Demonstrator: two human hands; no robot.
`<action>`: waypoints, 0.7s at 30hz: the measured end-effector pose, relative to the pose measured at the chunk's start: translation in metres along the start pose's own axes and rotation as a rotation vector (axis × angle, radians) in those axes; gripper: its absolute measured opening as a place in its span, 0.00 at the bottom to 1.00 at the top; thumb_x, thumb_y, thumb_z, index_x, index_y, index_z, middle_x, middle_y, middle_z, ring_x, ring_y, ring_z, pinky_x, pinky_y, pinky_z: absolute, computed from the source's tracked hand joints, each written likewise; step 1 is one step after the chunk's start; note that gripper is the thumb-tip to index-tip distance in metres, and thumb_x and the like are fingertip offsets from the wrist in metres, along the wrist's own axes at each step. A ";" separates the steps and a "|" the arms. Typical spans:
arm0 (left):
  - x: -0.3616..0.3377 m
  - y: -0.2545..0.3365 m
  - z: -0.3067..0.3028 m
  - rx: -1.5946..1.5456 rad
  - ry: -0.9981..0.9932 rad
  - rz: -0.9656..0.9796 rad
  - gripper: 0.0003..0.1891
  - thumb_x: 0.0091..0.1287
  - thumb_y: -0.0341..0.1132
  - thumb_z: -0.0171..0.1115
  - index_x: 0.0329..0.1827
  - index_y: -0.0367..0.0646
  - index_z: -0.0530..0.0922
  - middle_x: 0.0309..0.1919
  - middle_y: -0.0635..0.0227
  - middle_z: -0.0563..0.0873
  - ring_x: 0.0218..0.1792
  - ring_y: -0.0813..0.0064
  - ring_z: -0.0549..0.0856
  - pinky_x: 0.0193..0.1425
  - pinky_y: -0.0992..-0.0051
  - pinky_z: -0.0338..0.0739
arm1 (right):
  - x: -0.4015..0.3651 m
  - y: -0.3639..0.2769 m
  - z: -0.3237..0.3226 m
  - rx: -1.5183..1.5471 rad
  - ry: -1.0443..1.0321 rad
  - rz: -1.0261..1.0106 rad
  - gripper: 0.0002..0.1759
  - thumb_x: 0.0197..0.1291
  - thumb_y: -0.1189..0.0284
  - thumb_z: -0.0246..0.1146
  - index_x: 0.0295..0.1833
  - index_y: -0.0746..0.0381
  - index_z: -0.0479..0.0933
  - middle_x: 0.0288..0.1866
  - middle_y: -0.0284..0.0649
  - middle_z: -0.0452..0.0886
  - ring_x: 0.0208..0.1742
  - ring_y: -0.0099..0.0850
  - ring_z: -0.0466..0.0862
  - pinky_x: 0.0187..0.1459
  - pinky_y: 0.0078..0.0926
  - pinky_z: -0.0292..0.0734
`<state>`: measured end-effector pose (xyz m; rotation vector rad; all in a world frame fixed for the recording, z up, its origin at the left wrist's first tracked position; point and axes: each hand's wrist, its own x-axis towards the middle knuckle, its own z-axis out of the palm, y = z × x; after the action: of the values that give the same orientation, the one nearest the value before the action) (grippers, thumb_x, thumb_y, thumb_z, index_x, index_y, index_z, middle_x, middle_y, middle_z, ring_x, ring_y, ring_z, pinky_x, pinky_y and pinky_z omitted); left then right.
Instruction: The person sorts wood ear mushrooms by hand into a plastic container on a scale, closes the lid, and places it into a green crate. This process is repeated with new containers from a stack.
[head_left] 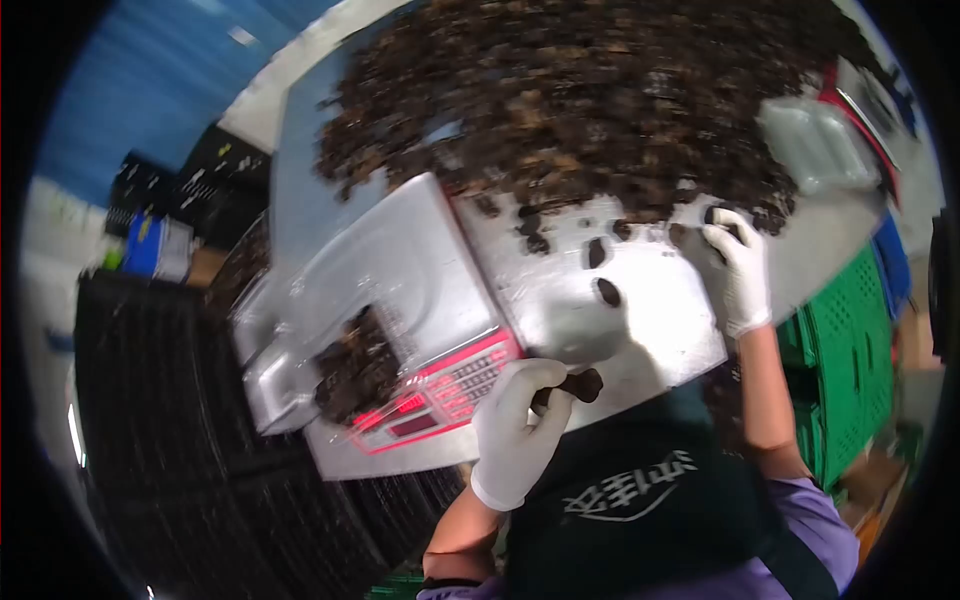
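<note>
My left hand (520, 430), in a white glove, is closed on a small dark brown mushroom-like piece (582, 385) near the table's front edge. My right hand (738, 268), gloved too, is by the near edge of a big heap of the same dark brown pieces (570, 100). Its fingers curl round another dark piece (716, 218), partly hidden by them. A few loose pieces (607, 292) lie on the shiny metal table (660, 335) between my hands. To the left of my left hand is a scale (395, 255) with a red keypad panel.
A clear plastic tray (270, 385) is at the scale's left, beside a clump of dark pieces (357, 370). Another clear tray (818, 145) lies at the far right near a second red-edged device. Black crates (150, 400) stand left, green crates (850, 350) right.
</note>
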<state>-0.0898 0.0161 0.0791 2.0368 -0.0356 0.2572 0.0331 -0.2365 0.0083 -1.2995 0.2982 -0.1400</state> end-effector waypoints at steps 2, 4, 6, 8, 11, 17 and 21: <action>-0.009 -0.009 -0.046 0.156 0.242 0.135 0.09 0.57 0.14 0.60 0.37 0.35 0.79 0.38 0.63 0.84 0.37 0.77 0.82 0.44 0.80 0.77 | -0.013 -0.002 0.021 -0.155 -0.148 -0.027 0.06 0.60 0.79 0.63 0.43 0.66 0.79 0.32 0.29 0.77 0.33 0.18 0.76 0.38 0.16 0.74; -0.016 -0.026 -0.088 0.190 0.482 0.100 0.09 0.59 0.13 0.59 0.38 0.35 0.78 0.40 0.62 0.83 0.41 0.76 0.81 0.49 0.78 0.77 | -0.036 -0.015 0.061 -0.118 -0.320 -0.010 0.07 0.58 0.80 0.65 0.43 0.67 0.79 0.33 0.31 0.78 0.33 0.18 0.76 0.39 0.16 0.73; -0.014 -0.035 -0.122 0.288 0.649 0.046 0.10 0.59 0.12 0.57 0.39 0.35 0.77 0.41 0.62 0.83 0.42 0.76 0.81 0.51 0.77 0.76 | -0.049 -0.022 0.104 -0.268 -0.470 -0.077 0.11 0.53 0.80 0.68 0.44 0.67 0.79 0.34 0.33 0.79 0.34 0.19 0.75 0.41 0.19 0.74; -0.009 -0.045 -0.146 0.484 0.682 0.069 0.10 0.59 0.12 0.56 0.41 0.34 0.77 0.41 0.64 0.83 0.42 0.77 0.81 0.52 0.77 0.76 | -0.057 -0.025 0.149 -0.412 -0.690 -0.668 0.15 0.52 0.76 0.71 0.46 0.64 0.81 0.33 0.37 0.76 0.36 0.27 0.77 0.41 0.23 0.74; -0.004 -0.065 -0.156 0.637 0.533 0.055 0.12 0.57 0.14 0.59 0.42 0.35 0.77 0.44 0.61 0.82 0.47 0.67 0.81 0.58 0.71 0.74 | -0.088 -0.028 0.220 -0.226 -0.881 -0.715 0.13 0.55 0.73 0.70 0.46 0.62 0.81 0.38 0.40 0.78 0.38 0.31 0.82 0.42 0.27 0.77; -0.015 -0.083 -0.153 0.590 0.507 0.018 0.17 0.58 0.20 0.63 0.51 0.37 0.76 0.55 0.54 0.79 0.59 0.55 0.78 0.67 0.63 0.71 | -0.127 0.035 0.292 -0.700 -0.980 -1.010 0.25 0.52 0.62 0.69 0.55 0.59 0.75 0.50 0.40 0.75 0.57 0.39 0.75 0.59 0.39 0.67; -0.024 -0.084 -0.163 0.380 0.535 -0.001 0.28 0.54 0.15 0.57 0.62 0.34 0.71 0.60 0.51 0.76 0.65 0.55 0.75 0.73 0.63 0.65 | -0.121 0.016 0.273 -0.540 -0.919 -1.042 0.29 0.51 0.63 0.70 0.59 0.60 0.74 0.56 0.42 0.76 0.62 0.41 0.74 0.65 0.41 0.63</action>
<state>-0.1284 0.1966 0.0724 2.2740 0.3707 0.8529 -0.0028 0.0526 0.0744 -1.7953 -1.2226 -0.3298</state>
